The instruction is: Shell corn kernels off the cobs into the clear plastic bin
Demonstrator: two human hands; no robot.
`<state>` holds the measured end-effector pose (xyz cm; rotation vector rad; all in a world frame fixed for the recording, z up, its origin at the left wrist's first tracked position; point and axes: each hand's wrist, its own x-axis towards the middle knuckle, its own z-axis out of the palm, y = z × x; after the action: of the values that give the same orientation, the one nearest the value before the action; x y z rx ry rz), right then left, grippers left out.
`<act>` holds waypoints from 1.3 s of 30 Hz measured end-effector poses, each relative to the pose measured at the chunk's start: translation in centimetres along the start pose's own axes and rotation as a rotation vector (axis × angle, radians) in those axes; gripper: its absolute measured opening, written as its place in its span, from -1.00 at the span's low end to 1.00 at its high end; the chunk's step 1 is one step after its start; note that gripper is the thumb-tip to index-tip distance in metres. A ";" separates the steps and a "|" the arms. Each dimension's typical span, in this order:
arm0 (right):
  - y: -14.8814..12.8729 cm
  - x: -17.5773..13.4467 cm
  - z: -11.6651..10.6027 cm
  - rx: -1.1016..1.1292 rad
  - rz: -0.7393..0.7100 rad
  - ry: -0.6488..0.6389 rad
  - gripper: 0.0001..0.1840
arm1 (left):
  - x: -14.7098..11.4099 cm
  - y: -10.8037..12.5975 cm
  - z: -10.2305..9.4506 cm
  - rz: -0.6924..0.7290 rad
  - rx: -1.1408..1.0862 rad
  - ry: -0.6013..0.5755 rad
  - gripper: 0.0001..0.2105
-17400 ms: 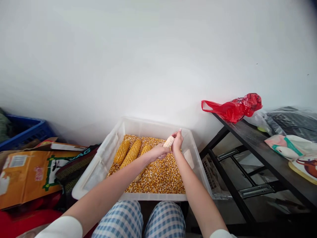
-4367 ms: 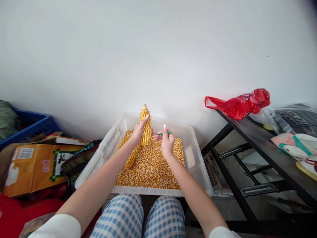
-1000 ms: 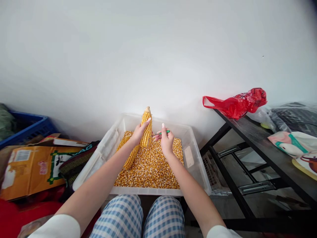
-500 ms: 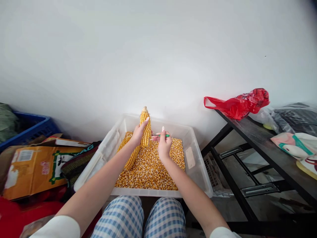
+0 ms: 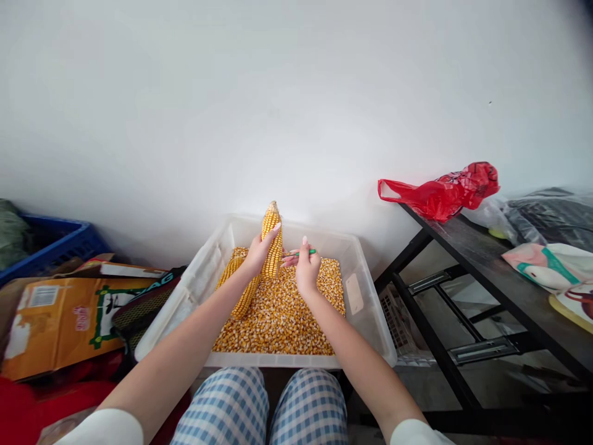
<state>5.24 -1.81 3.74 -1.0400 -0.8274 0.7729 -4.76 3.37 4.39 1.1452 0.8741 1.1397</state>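
Observation:
My left hand [image 5: 258, 253] is closed around an ear of dried yellow corn [image 5: 272, 262], which stands nearly upright with its pale end up. To the right of the ear, my right hand [image 5: 306, 271] grips a slim tool with a green handle [image 5: 312, 251]. The tool's thin shaft points left toward the ear's side; whether its tip touches the kernels I cannot tell. Both hands are above a translucent plastic bin [image 5: 296, 360]. Loose corn kernels [image 5: 287, 321] cover its bottom. More whole ears [image 5: 245, 300] lie at the bin's left side, partly hidden by my left forearm.
A black-framed table [image 5: 482, 253] at right carries a red plastic bag [image 5: 440, 194] and other bags. At left are an orange cardboard box [image 5: 60, 321], a dark mesh bag [image 5: 139, 309] and a blue crate [image 5: 60, 241]. A white wall [image 5: 296, 111] rises behind the bin.
The view has shifted slightly. Both hands keep their holds on the ear and the green-handled tool, with hardly any movement between them.

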 end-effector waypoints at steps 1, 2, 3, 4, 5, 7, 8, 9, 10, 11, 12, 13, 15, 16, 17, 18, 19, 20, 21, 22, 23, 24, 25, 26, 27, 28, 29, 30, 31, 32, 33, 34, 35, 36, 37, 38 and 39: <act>-0.1 0.2 -0.1 0.006 0.010 -0.013 -0.52 | 0.0 0.1 0.0 0.013 0.017 -0.011 -0.53; -0.1 0.4 -0.2 0.009 0.017 -0.028 -0.52 | -0.1 0.2 0.0 0.028 0.039 -0.022 -0.53; -0.1 0.6 -0.3 0.008 0.021 -0.039 -0.53 | -0.2 0.3 0.0 0.043 0.065 -0.031 -0.53; -0.1 0.8 -0.4 0.005 0.025 -0.048 -0.54 | -0.3 0.5 0.1 0.057 0.096 -0.038 -0.53; -0.1 0.9 -0.5 -0.001 0.033 -0.061 -0.55 | -0.4 0.6 0.1 0.073 0.134 -0.043 -0.53; 0.1 1.3 -0.8 -0.022 0.055 -0.083 -0.57 | -0.7 0.9 0.3 0.126 0.227 -0.052 -0.55; 0.2 1.4 -1.0 -0.037 0.068 -0.097 -0.59 | -0.9 1.1 0.4 0.163 0.270 -0.069 -0.56; 0.3 1.6 -1.2 -0.053 0.085 -0.111 -0.60 | -1.1 1.2 0.5 0.198 0.304 -0.092 -0.56; 0.4 1.8 -1.3 -0.068 0.106 -0.123 -0.61 | -1.2 1.2 0.6 0.224 0.325 -0.114 -0.57; 0.4 1.9 -1.4 -0.082 0.134 -0.138 -0.62 | -1.2 1.2 0.7 0.230 0.328 -0.130 -0.57; 0.4 2.0 -1.5 -0.097 0.165 -0.158 -0.63 | -1.2 1.2 0.8 0.212 0.312 -0.136 -0.57; 0.4 2.0 -1.6 -0.112 0.202 -0.186 -0.64 | -1.2 1.1 0.8 0.179 0.283 -0.135 -0.57; 0.3 2.0 -1.5 -0.130 0.272 -0.253 -0.65 | -0.9 0.9 0.6 0.109 0.207 -0.124 -0.56; 0.3 1.9 -1.4 -0.127 0.295 -0.282 -0.65 | -0.7 0.8 0.5 0.087 0.169 -0.122 -0.57; 0.2 1.8 -1.3 -0.115 0.302 -0.297 -0.64 | -0.6 0.7 0.4 0.077 0.137 -0.118 -0.57; 0.1 1.7 -1.2 -0.097 0.293 -0.293 -0.63 | -0.4 0.7 0.2 0.070 0.110 -0.114 -0.58; 0.1 1.7 -1.2 -0.078 0.269 -0.275 -0.61 | -0.2 0.6 0.1 0.061 0.089 -0.113 -0.59; 0.0 1.7 -1.1 -0.062 0.233 -0.244 -0.60 | -0.1 0.5 0.0 0.044 0.070 -0.117 -0.58; -0.1 1.7 -1.1 -0.049 0.195 -0.209 -0.58 | 0.0 0.5 -0.1 0.025 0.055 -0.125 -0.57; -0.3 1.7 -1.2 -0.038 0.160 -0.177 -0.56 | 0.1 0.4 -0.1 0.007 0.043 -0.135 -0.56; -0.4 1.8 -1.2 -0.030 0.134 -0.151 -0.55 | 0.2 0.4 -0.2 -0.006 0.034 -0.141 -0.55; -0.5 1.8 -1.2 -0.022 0.115 -0.138 -0.54 | 0.2 0.4 -0.2 -0.011 0.030 -0.142 -0.54; -0.6 1.8 -1.2 -0.014 0.101 -0.132 -0.53 | 0.2 0.4 -0.2 -0.011 0.028 -0.138 -0.53; -0.7 1.7 -1.2 -0.007 0.093 -0.132 -0.53 | 0.2 0.4 -0.2 -0.008 0.028 -0.135 -0.53; -0.7 1.7 -1.2 -0.001 0.089 -0.138 -0.53 | 0.2 0.4 -0.2 -0.006 0.029 -0.134 -0.54; -0.7 1.6 -1.1 0.001 0.088 -0.145 -0.54 | 0.1 0.4 -0.2 -0.005 0.033 -0.136 -0.54; -0.6 1.5 -1.1 0.000 0.088 -0.152 -0.55 | 0.0 0.4 -0.2 -0.003 0.039 -0.135 -0.54; -0.5 1.5 -1.0 -0.003 0.088 -0.160 -0.55 | 0.0 0.5 -0.2 0.001 0.049 -0.131 -0.55; -0.4 1.4 -1.0 -0.009 0.088 -0.168 -0.56 | -0.1 0.5 -0.1 0.005 0.064 -0.120 -0.55; -0.2 1.4 -0.9 -0.017 0.090 -0.175 -0.56 | -0.2 0.6 -0.1 0.011 0.084 -0.105 -0.55; 0.0 1.4 -0.9 -0.025 0.094 -0.176 -0.57 | -0.2 0.6 0.0 0.019 0.111 -0.086 -0.55; 0.3 1.4 -0.9 -0.037 0.103 -0.176 -0.57 | -0.3 0.6 0.0 0.031 0.144 -0.071 -0.55; 0.5 1.5 -0.9 -0.055 0.118 -0.180 -0.58 | -0.3 0.6 0.1 0.048 0.176 -0.064 -0.56; 0.8 1.5 -0.9 -0.075 0.138 -0.191 -0.58 | -0.4 0.6 0.2 0.067 0.202 -0.070 -0.56; 0.9 1.6 -1.0 -0.097 0.157 -0.210 -0.58 | -0.4 0.5 0.3 0.087 0.218 -0.085 -0.57; 1.1 1.6 -1.1 -0.115 0.173 -0.231 -0.58 | -0.4 0.5 0.3 0.103 0.225 -0.105 -0.57; 1.1 1.7 -1.1 -0.126 0.182 -0.248 -0.58 | -0.4 0.4 0.4 0.111 0.221 -0.119 -0.57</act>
<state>6.85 -0.52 2.76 -1.1578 -1.0122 1.0298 -4.57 2.92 4.84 1.4441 0.8681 1.0712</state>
